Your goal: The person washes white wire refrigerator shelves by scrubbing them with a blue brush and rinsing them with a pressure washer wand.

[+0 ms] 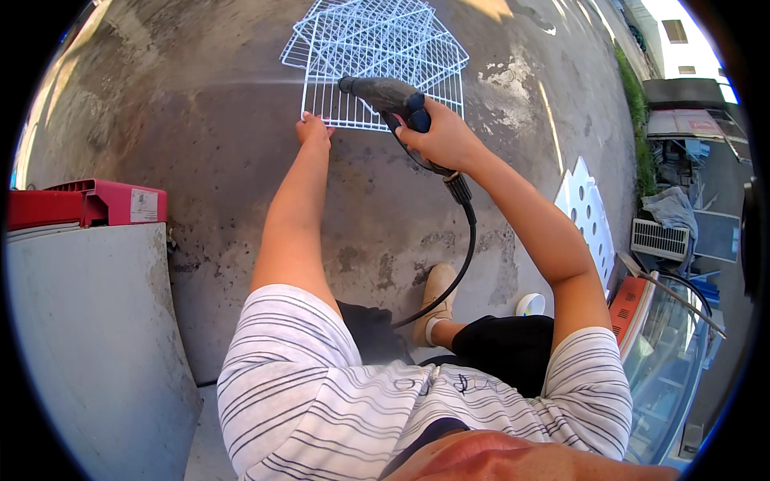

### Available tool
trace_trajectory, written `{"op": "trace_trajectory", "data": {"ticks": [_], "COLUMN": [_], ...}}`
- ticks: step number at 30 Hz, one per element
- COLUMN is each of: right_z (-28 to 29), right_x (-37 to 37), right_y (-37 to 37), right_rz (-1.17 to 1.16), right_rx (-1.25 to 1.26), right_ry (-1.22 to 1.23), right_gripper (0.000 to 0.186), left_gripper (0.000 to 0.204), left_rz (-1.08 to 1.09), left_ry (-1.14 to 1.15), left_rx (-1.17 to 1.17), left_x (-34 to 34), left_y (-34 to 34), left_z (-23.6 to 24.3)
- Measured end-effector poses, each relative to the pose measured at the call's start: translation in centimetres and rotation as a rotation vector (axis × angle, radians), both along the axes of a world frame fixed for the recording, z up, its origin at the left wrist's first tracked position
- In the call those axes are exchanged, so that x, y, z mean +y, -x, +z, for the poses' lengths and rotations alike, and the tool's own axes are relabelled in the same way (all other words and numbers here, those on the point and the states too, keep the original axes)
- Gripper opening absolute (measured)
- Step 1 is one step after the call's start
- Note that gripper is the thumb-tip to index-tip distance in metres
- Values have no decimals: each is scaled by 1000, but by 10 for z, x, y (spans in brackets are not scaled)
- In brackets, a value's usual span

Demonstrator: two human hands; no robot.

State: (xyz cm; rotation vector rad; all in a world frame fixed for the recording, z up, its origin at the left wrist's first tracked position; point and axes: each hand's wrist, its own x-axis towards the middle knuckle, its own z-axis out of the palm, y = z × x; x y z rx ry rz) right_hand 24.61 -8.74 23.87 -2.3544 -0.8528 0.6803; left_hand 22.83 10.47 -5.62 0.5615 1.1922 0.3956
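In my right hand (443, 138) is a black spray gun (389, 96), gripped by its handle, its nozzle pointing left. A thin jet of water shoots from the nozzle toward the left. A black hose (472, 240) runs from the handle down past my leg. My left hand (314, 128) is closed on the near left corner of a white wire rack (345, 115), which is partly covered by the spray gun. Beyond it, several more wire racks (377, 36) lie piled over one another at odd angles.
Wet, stained concrete (216, 136) spreads around the racks. A pale metal cabinet (96, 305) with a red plastic part (120, 200) on top stands at left. To the right are a white panel with holes (579, 200), a small round tub (530, 305) and a glass-sided case (662, 365).
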Motion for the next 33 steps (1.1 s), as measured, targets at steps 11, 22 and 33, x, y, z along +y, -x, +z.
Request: {"op": "trace_trajectory", "data": {"ticks": [11,22,33], "right_z": [23,4,37], "right_x": [13,-52,-127], "right_y": [-10,-85,-86], "right_rz": [-46,-400,-630], "right_rx": [49,-319,353], "right_ry": [-9,-108,-73], "right_gripper": [34,34,34], "left_gripper": [24,23,23], "left_rz": [-22,-98,-382], "left_ry": [-226,-166,-196], "left_rx": [-41,-10,158], "left_x": [16,17,33], "left_y": [9,8,24], "left_z": [-7,-15,-19]}}
